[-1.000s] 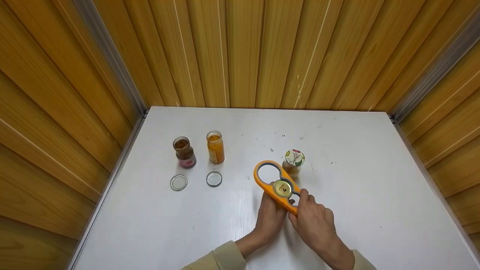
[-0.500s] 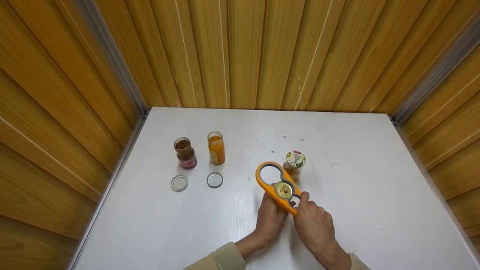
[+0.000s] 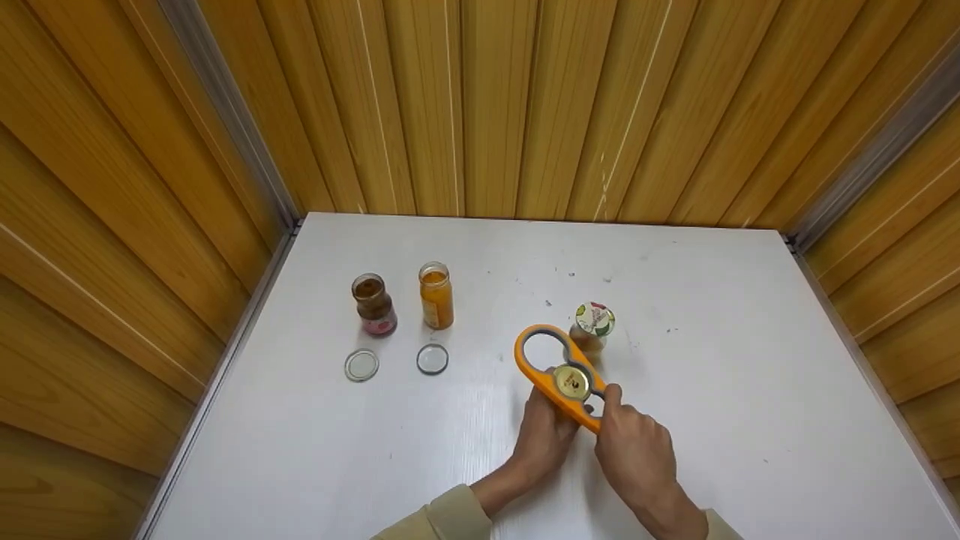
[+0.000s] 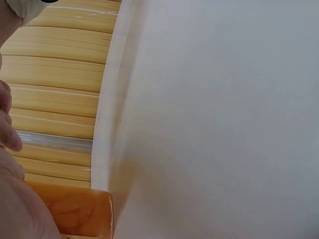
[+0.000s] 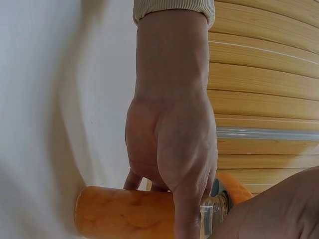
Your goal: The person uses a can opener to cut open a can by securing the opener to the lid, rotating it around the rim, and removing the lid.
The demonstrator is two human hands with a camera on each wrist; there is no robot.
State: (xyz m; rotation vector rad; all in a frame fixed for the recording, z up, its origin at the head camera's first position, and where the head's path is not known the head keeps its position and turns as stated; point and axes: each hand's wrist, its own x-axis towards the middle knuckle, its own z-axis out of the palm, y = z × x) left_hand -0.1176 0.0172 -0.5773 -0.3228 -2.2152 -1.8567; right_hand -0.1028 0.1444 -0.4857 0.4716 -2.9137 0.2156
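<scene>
In the head view, my left hand (image 3: 541, 439) grips a glass jar from below. Its gold lid (image 3: 572, 382) sits inside the middle opening of an orange and grey jar opener (image 3: 556, 395). My right hand (image 3: 636, 450) holds the opener's near end, thumb on top. Orange contents fill the jar (image 5: 124, 213), lying across the right wrist view with the left hand's fingers round it. The left wrist view shows only the jar's lower part (image 4: 82, 211) beside my palm. Behind the opener stands a lidded jar (image 3: 592, 322), partly hidden.
Two lidless jars stand upright at the left: one with brown contents (image 3: 373, 306), one with orange contents (image 3: 436, 298). In front of them lie two loose lids, a left one (image 3: 361, 365) and a right one (image 3: 433, 359). Wood-look panels (image 3: 487, 112) enclose the white table (image 3: 300, 450).
My right hand's fingers have shifted a little on the opener's end. The opener stays around the gold lid, and the whole head view has drifted slightly.
</scene>
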